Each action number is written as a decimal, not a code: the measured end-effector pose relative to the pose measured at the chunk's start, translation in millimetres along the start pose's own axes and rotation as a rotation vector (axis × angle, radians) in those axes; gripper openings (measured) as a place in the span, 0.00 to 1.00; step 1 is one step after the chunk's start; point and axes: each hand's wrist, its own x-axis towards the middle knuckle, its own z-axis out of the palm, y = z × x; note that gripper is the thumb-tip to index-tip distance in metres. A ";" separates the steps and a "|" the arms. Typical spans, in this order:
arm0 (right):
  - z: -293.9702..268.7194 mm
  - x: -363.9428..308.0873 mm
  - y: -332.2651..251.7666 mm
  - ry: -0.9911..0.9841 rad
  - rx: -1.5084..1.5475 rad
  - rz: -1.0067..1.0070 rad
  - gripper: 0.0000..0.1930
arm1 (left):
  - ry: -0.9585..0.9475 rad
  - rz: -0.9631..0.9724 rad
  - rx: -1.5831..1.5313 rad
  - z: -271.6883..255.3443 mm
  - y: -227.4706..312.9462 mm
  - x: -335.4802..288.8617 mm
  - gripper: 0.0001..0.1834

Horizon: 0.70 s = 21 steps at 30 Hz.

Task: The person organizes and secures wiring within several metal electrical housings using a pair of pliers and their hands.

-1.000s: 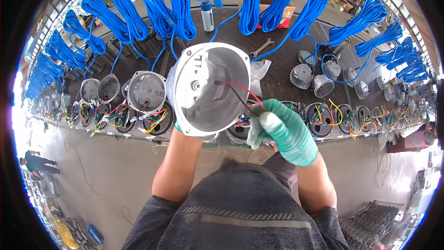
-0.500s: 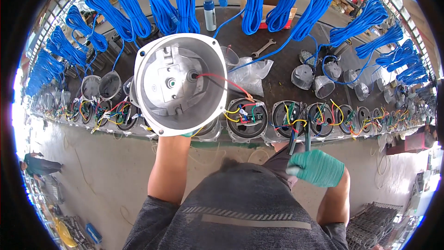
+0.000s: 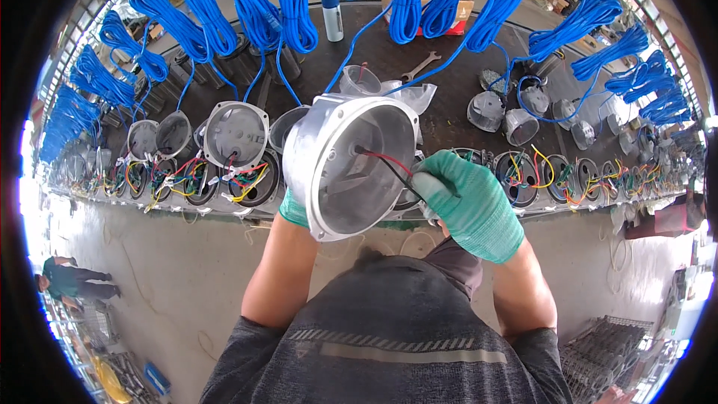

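My left hand [image 3: 294, 211], in a green glove, supports a round silver metal housing [image 3: 305, 168] from its left side; most of its fingers are hidden behind the metal. The housing is tilted, its open mouth with the square-cornered flange turned toward my right. A red wire [image 3: 391, 159] and a black wire [image 3: 396, 173] come out of a hole inside it. At their free ends my right hand [image 3: 471, 202], also green-gloved, is closed in a pinch on the wires. Whether the right hand also holds a tool is hidden.
Open round housings with coloured wires [image 3: 517, 178] line the table's near edge. Coiled blue cables [image 3: 295, 7] hang above. On the dark table [image 3: 299, 86] are a wrench [image 3: 421, 66], a bottle [image 3: 332, 16], a clear plastic bag [image 3: 419, 96] and a cardboard box [image 3: 456, 7]. Another person [image 3: 75, 280] stands far left.
The housing has come down and right, turning its mouth toward my right hand. My right hand has risen from the pliers at the table's edge to the wires and closed on them.
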 end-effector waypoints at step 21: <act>21.7 126.0 32.4 0.068 -0.407 -0.344 0.12 | 0.523 0.031 1.002 18.0 -16.9 -64.4 0.18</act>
